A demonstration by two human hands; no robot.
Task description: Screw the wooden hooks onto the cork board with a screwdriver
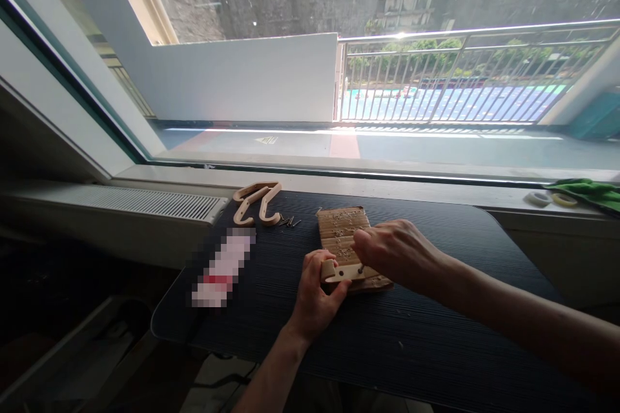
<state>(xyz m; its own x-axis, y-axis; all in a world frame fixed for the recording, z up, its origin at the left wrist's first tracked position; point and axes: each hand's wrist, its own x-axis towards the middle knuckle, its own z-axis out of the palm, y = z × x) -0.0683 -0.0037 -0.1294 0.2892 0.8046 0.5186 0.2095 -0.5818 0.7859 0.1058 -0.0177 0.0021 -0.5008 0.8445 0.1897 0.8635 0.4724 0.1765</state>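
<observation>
My left hand grips the near end of a small pale wooden piece and holds it against a brown slatted wooden board on the dark table. My right hand reaches in from the right with fingers pinched together over the piece, on a small dark screw standing in it. Two curved wooden hooks lie at the back left. Several loose dark screws lie next to them.
A blurred white and red oblong object lies on the table's left part. A white radiator grille runs along the left. On the window sill at the far right sit tape rolls and a green cloth. A large window fills the back.
</observation>
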